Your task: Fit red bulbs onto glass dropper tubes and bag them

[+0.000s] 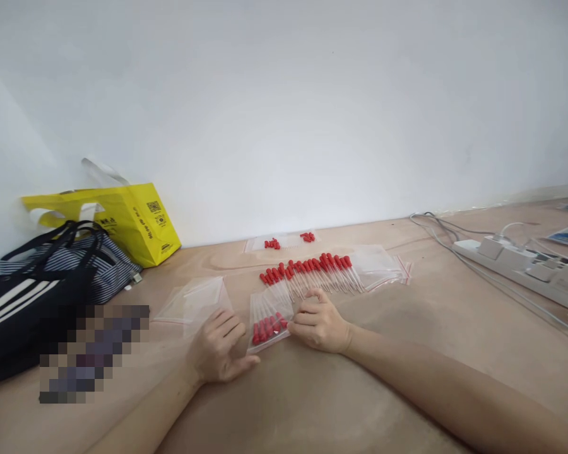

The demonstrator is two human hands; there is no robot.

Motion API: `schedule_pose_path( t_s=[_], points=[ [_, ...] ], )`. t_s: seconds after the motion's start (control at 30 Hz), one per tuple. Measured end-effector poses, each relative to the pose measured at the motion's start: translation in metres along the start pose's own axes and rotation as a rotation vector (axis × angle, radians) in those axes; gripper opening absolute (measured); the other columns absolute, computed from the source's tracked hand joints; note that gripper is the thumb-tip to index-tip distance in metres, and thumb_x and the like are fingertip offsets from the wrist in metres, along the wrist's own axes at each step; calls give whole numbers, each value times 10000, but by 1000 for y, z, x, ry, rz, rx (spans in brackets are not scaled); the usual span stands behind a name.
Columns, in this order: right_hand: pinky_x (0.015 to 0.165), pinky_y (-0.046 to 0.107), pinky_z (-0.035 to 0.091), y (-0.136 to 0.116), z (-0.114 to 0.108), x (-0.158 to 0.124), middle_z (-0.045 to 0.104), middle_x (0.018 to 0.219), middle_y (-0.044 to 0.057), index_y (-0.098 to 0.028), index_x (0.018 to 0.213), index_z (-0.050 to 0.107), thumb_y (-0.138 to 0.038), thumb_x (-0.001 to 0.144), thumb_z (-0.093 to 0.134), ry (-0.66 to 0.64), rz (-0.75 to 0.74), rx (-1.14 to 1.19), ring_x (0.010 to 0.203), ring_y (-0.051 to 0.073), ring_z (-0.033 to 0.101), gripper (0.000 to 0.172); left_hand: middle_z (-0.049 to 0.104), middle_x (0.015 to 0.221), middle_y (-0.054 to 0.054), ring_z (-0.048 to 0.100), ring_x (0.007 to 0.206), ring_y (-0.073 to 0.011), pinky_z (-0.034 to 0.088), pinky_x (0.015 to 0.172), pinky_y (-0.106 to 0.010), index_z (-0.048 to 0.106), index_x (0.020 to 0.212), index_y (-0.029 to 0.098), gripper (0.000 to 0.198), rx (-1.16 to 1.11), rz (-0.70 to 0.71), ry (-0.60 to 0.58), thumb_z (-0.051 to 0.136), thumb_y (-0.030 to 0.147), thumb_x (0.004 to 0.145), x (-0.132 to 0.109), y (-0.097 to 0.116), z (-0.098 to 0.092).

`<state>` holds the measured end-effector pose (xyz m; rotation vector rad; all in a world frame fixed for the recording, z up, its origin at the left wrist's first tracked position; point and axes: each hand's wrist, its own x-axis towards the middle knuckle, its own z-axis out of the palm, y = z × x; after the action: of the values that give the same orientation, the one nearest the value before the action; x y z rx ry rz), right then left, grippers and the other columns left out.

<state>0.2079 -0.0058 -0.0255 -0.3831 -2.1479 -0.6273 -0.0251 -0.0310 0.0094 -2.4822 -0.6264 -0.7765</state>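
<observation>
A clear zip bag (259,307) with several red-bulbed droppers (267,328) in it lies between my hands, bulbs toward me. My right hand (320,323) is closed, with thumb and fingertips pinching the bag's right edge. Just left of the bag, my left hand (219,347) rests with its thumb stretched out and fingers loosely bent, holding nothing. Beyond the filled bag, a row of loose droppers (307,268) has red bulbs pointing away from me and thin clear stems toward me.
Flat clear bags lie to the left (201,299) and right (376,265) of the row. Small red bulbs (272,244) rest on another bag near the wall. A yellow bag (144,221) and dark bag (33,315) stand left; a power strip (511,268) with cables lies right.
</observation>
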Motion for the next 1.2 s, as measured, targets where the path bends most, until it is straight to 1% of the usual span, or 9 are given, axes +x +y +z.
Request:
schedule_pose_path(
  t_s=[0.1, 0.17, 0.33, 0.53, 0.67, 0.77, 0.9, 1.07, 1.2],
  points=[
    [818, 330, 266, -1, -2, 3, 528, 557, -51, -187, 692, 557, -134, 839, 414, -34, -72, 8, 609, 78, 442, 212, 580, 1044, -148, 543, 952, -256, 480, 778, -379, 511, 1077, 111, 507, -84, -175, -140, 517, 475, 724, 3, 17, 4],
    [813, 320, 278, -2, -3, 4, 559, 609, -43, -188, 744, 566, -149, 852, 415, -69, -117, 17, 641, 80, 459, 189, 515, 1193, -133, 487, 1085, -254, 463, 861, -376, 425, 1208, 126, 523, -127, -213, -226, 498, 396, 765, 4, 27, 11],
    [788, 317, 300, -1, -3, 1, 577, 648, -31, -190, 856, 567, -150, 854, 393, -104, -102, 27, 652, 88, 468, 179, 577, 1147, -59, 520, 1075, -173, 470, 882, -307, 494, 1158, 163, 373, -114, -311, -280, 297, 157, 842, -13, 28, 28],
    [764, 314, 311, 3, -4, -6, 535, 584, -25, -174, 807, 573, -121, 813, 358, -119, -74, 53, 558, 92, 412, 222, 632, 1057, -62, 607, 939, -168, 524, 768, -251, 521, 1134, 185, 405, 115, -404, -91, 241, 189, 842, -49, 14, 25],
    [734, 287, 314, 3, -4, -6, 524, 587, -22, -165, 771, 570, -97, 794, 354, -159, -70, 73, 534, 88, 385, 227, 607, 1100, -77, 609, 932, -189, 504, 790, -272, 509, 1140, 167, 371, 162, -558, -167, 290, 213, 843, -31, -6, 14],
    [700, 269, 312, 3, -4, -7, 519, 588, -20, -162, 743, 567, -91, 787, 360, -177, -70, 89, 524, 89, 368, 223, 553, 1170, -114, 557, 1024, -207, 461, 855, -316, 509, 1132, 120, 404, 161, -708, -394, 289, 112, 793, -7, -28, 20],
    [686, 264, 307, 4, -6, -9, 520, 595, -15, -161, 753, 571, -107, 796, 366, -174, -55, 87, 524, 94, 361, 217, 550, 1179, -93, 532, 1056, -203, 427, 883, -335, 539, 1096, 137, 444, 117, -703, -492, 290, 40, 742, 12, -49, 35],
    [678, 259, 307, 3, -11, -12, 523, 601, -14, -166, 763, 575, -105, 802, 362, -203, -21, 96, 529, 96, 362, 225, 584, 1142, 1, 527, 1051, -157, 399, 890, -237, 567, 1068, 215, 342, 72, -713, -598, 361, 240, 796, 10, -69, 25],
    [662, 252, 312, 2, -21, -19, 525, 602, -13, -167, 757, 578, -94, 807, 355, -235, 20, 114, 528, 93, 365, 240, 594, 1109, -108, 541, 1024, -252, 407, 860, -330, 559, 1094, 122, 417, 235, -961, -655, 306, 264, 794, -7, -101, 2]
  ],
)
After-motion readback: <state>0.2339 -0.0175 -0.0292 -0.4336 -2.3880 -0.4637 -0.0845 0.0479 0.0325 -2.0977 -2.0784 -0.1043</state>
